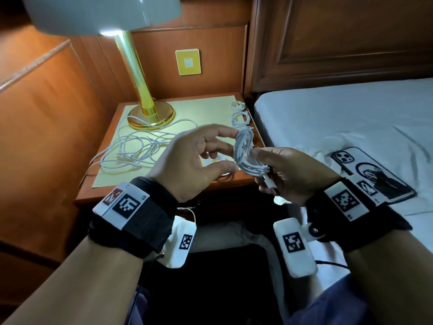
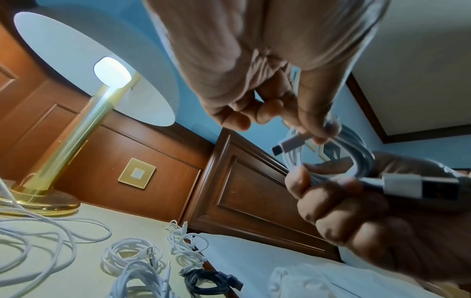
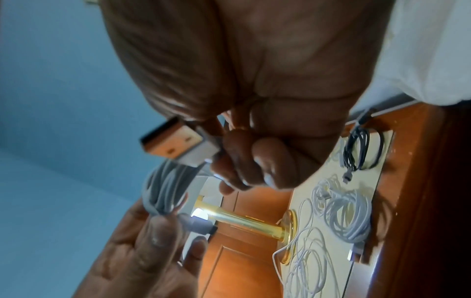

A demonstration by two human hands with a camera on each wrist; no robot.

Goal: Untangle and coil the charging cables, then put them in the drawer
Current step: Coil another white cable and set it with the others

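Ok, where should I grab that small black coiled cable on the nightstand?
Take the black coiled cable across its bunched loops, not the loose plug end. Come from above, from the bed side: it lies flat near the wooden nightstand's bed-side edge, apart from the white coils.

White coiled cable (image 1: 246, 153) is held above the desk's (image 1: 206, 106) front right corner, USB plug sticking out. Loose white tangle (image 1: 138, 146) is spread at desk centre-left; small white coils (image 1: 239, 113) are set along right edge.
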